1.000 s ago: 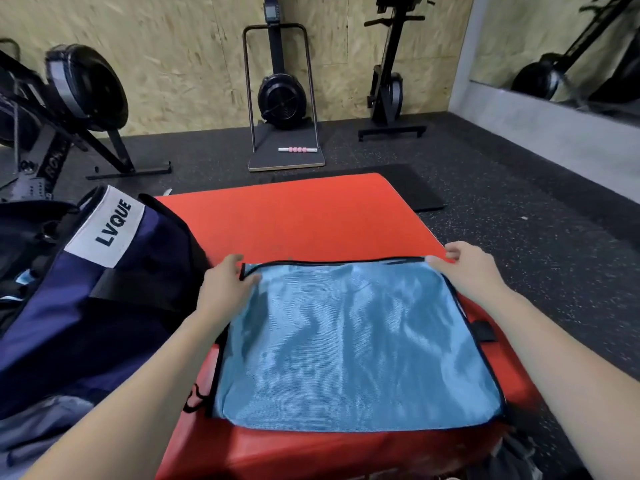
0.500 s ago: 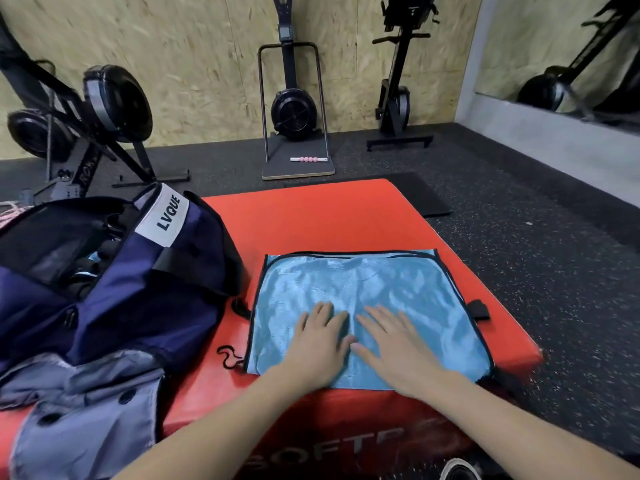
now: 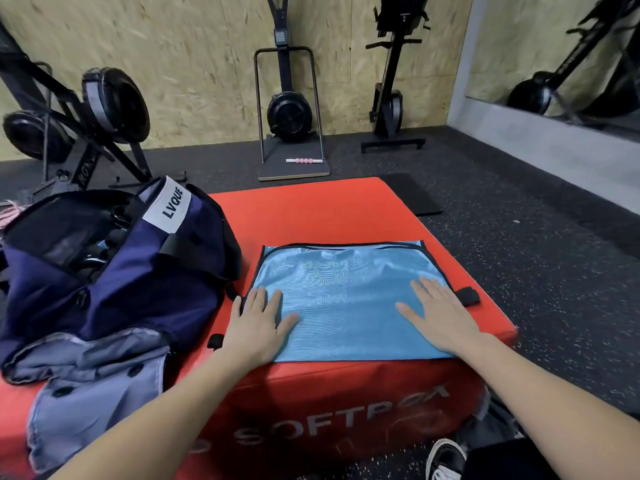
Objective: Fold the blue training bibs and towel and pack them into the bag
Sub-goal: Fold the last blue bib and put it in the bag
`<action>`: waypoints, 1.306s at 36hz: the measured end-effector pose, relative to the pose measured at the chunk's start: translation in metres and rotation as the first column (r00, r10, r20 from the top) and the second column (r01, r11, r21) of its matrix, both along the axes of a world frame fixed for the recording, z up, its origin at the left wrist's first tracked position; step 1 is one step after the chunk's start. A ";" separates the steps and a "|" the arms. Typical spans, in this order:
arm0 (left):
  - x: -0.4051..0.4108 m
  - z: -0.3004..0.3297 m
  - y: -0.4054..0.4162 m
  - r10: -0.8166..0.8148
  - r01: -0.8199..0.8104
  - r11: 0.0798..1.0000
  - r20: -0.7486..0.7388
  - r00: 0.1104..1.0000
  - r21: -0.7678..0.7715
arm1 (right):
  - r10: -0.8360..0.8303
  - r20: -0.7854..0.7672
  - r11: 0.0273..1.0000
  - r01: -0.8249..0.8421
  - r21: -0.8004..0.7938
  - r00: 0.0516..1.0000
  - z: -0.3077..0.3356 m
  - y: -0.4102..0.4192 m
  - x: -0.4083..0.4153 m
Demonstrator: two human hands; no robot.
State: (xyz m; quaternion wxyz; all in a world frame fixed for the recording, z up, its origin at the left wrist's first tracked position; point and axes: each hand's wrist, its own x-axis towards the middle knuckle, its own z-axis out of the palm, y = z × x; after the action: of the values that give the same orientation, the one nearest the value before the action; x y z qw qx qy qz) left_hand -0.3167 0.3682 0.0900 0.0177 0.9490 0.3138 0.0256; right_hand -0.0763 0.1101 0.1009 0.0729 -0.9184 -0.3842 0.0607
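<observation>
A light blue training bib (image 3: 346, 292) with black edging lies folded flat on the red soft box (image 3: 311, 213). My left hand (image 3: 258, 323) presses flat on the bib's near left corner, fingers straight. My right hand (image 3: 440, 313) lies flat on its near right part, fingers spread. The navy bag (image 3: 114, 271) with a white "LVQUE" label stands open on the left of the box, dark items inside. No towel is plainly visible.
A grey-blue buttoned garment (image 3: 93, 386) spreads in front of the bag. Rowing and ski machines (image 3: 287, 112) stand along the wooden wall. A black mat (image 3: 412, 195) lies on the speckled floor beyond the box. A shoe (image 3: 446, 459) shows at the bottom.
My hands went from the bib's far corners to its middle, then slid apart toward its left and right sides, staying flat on the cloth.
</observation>
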 end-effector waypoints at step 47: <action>0.088 0.025 0.098 0.169 -0.137 0.972 0.163 0.972 -0.191 | 0.370 0.131 0.927 -0.375 0.022 0.920 0.043 0.040 -0.066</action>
State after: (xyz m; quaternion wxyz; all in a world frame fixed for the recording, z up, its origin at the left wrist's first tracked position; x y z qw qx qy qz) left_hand -0.2288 0.4660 0.1151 0.1285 0.9104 0.3843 0.0834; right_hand -0.1421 0.1502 0.1438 0.0574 -0.8286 -0.5569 0.0072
